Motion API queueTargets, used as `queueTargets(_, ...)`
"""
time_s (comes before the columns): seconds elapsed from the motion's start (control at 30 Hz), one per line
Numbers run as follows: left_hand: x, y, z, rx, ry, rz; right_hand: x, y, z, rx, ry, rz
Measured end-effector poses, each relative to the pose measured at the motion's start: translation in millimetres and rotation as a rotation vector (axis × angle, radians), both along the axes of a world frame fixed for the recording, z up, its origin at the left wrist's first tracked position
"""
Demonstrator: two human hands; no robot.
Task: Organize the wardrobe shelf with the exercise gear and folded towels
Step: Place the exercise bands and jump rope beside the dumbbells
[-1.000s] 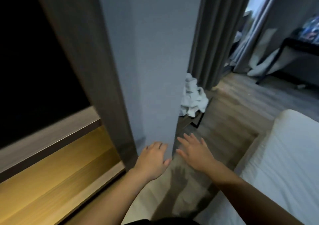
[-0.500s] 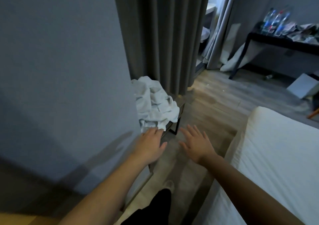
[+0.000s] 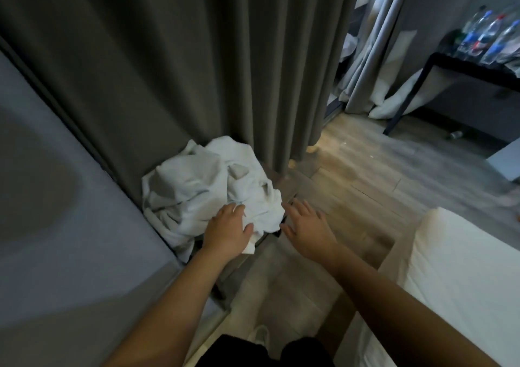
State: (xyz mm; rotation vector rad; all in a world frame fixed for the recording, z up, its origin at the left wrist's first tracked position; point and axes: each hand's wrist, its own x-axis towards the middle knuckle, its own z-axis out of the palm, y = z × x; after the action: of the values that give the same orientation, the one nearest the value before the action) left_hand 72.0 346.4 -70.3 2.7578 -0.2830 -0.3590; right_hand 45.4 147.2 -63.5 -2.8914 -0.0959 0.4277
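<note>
A crumpled heap of white towels (image 3: 202, 189) lies on a low dark-framed stand by the grey curtain, left of centre. My left hand (image 3: 228, 230) rests flat on the heap's near edge with its fingers straight. Just right of the heap, my right hand (image 3: 305, 223) hovers with spread, straight fingers over the stand's corner and holds nothing. No exercise gear and no wardrobe shelf are in view.
A grey wardrobe side panel (image 3: 56, 226) fills the left. Grey curtains (image 3: 225, 57) hang behind the towels. A white bed (image 3: 464, 282) is at the right. A black table (image 3: 478, 68) with water bottles (image 3: 484, 34) stands at the far right. Wooden floor (image 3: 365, 175) lies between.
My view has swung right, away from the wardrobe opening toward the towel heap. Both hands have reached forward, and my left hand now lies on the towels.
</note>
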Motion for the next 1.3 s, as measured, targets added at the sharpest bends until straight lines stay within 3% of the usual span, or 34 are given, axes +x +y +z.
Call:
queueTargets(0.5,134,0,-61,0.084,0.193,0.566,228,-3,-55,-0.108,0.121,0.618)
queueTargets(0.73,183,34,-95,0.218,0.203,0.626,318,64,-93,-0.099,0.131,0.751)
queueTargets(0.87,199,49,-124,0.264,0.197,0.598,341,104,-119,-0.091,0.130,0.820)
queueTargets(1.07,202,57,-169,0.136,0.229,0.613,345,113,-169,-0.163,0.174,0.862)
queueTargets(1.3,184,31,-162,0.219,0.111,0.665,328,89,-176,0.082,0.055,0.760)
